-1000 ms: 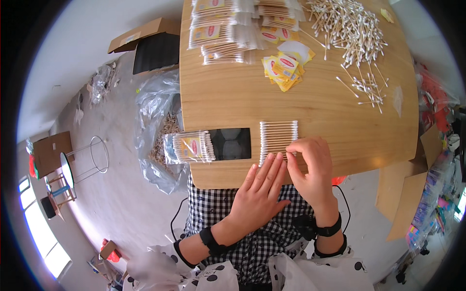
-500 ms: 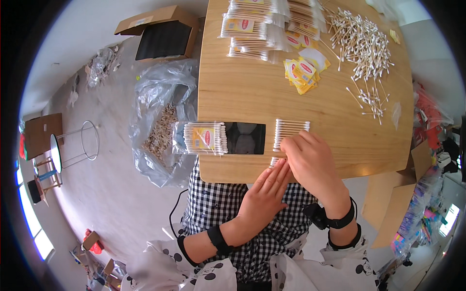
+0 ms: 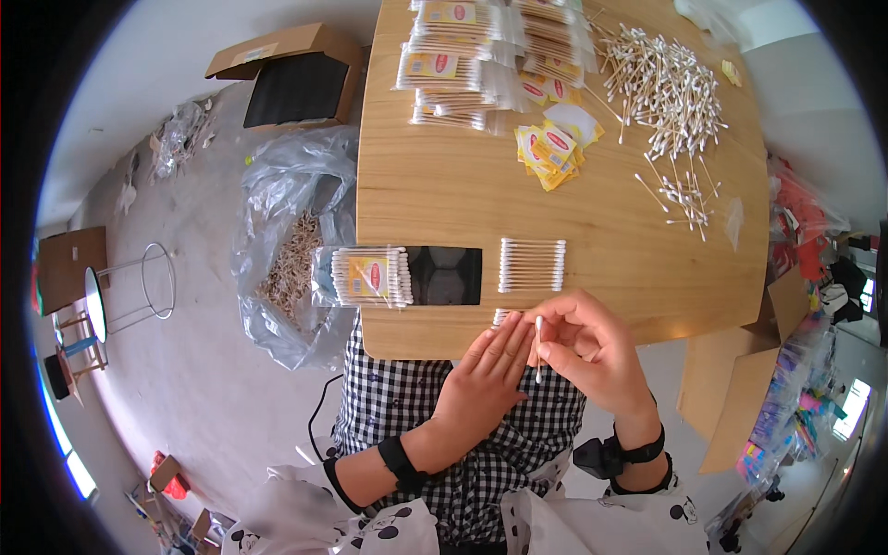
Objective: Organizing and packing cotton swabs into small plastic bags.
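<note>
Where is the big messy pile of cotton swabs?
In the head view, the loose pile of white cotton swabs lies at the wooden table's far right, beside the yellow paper labels.

A small row of white-tipped cotton swabs (image 3: 500, 316) at the near edge of the pale wooden bench (image 3: 444, 199) peeks out from under the left hand (image 3: 486, 379), mostly covered. The stacked clear swab packets (image 3: 481, 46) run off the top edge.

Open cardboard box (image 3: 294, 74) on floor at upper left, clear plastic bag of scraps (image 3: 291, 250) left of centre, wire stool (image 3: 129, 291) at left edge, yellow label stack (image 3: 552, 148) on wooden counter (image 3: 462, 194)
</note>
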Available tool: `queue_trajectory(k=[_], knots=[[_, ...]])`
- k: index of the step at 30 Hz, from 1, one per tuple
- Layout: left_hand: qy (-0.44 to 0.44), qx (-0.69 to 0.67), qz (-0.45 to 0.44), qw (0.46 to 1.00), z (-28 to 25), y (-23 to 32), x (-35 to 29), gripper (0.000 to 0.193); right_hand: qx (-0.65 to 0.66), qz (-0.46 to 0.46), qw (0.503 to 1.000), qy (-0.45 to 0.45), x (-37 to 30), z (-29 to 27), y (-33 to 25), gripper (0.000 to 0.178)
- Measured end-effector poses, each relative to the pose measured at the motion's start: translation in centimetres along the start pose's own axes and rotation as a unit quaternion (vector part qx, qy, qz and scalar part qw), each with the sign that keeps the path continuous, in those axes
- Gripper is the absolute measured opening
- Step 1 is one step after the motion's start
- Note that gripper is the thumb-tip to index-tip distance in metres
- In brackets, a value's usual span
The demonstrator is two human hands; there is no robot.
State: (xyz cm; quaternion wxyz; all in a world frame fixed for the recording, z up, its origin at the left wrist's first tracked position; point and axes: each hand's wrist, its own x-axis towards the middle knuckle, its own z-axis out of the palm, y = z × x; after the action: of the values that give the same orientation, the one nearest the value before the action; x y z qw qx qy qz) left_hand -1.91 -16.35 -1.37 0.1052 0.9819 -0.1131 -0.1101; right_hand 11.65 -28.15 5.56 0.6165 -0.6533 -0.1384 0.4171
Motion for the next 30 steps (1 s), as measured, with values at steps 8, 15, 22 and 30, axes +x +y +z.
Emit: queue_trajectory(k=[8, 15, 22, 30], knots=[[0.053, -0.037, -0.009, 0.998, -0.6, -0.9, 1.1, 0.094, 0.071, -0.008, 0.997, 0.031, -1.6, -0.4, 1.7, 0.028], [0.087, -0.14, -0.065, 0.984, -1.6, -2.8, 1.4, 0.099, -0.288, -0.111, 0.944, 0.118, -2.9, -1.0, 3.0, 0.027], [0.213, -0.237, -0.109, 0.941, -3.7, -5.6, -0.2, 0.07, -0.395, -0.132, 0.898, 0.139, -4.7, -2.2, 3.9, 0.029], [0.187, -0.221, -0.045, 0.956, -2.6, -3.1, 0.3, 0.063, -0.552, -0.005, 0.803, 0.226, -11.4, -7.5, 6.0, 0.027]])
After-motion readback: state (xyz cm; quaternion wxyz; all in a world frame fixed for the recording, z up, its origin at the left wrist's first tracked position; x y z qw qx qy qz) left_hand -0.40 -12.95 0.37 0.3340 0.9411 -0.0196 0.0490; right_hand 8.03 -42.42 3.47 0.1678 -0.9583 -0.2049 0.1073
